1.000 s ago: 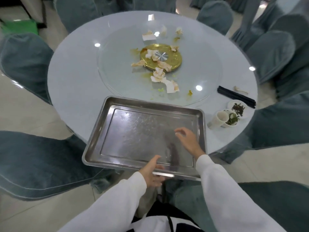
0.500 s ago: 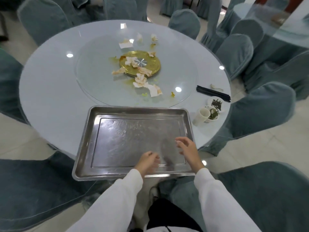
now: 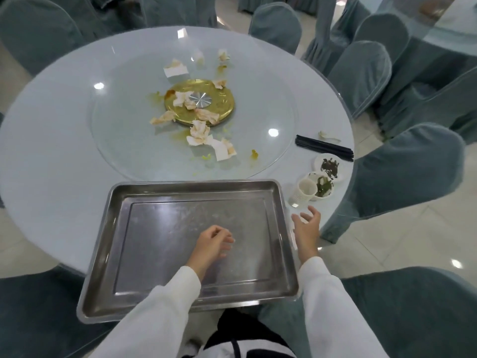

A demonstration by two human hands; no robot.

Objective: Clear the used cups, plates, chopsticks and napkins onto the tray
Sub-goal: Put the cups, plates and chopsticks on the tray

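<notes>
An empty steel tray (image 3: 144, 293) lies at the near edge of the round table, overhanging it. My left hand (image 3: 210, 245) hovers over the tray's middle, fingers loosely curled, holding nothing. My right hand (image 3: 307, 228) is past the tray's right rim, fingers spread, just short of a white cup (image 3: 304, 192) lying on its side. Beside the cup sit two small white plates (image 3: 329, 166) with dark tea leaves. Black chopsticks (image 3: 324, 148) lie behind them. Crumpled stained napkins (image 3: 200, 133) are scattered on the glass turntable.
The turntable (image 3: 258, 99) has a gold hub (image 3: 200, 102) and yellow sauce smears. Chairs in grey-green covers (image 3: 413, 171) ring the table; one stands close at the right, others at my left and right knees. A second table (image 3: 438, 27) is at far right.
My left hand let go of the tray's near rim and moved over the tray's middle. My right hand moved from over the tray rightward past its rim, toward the cup.
</notes>
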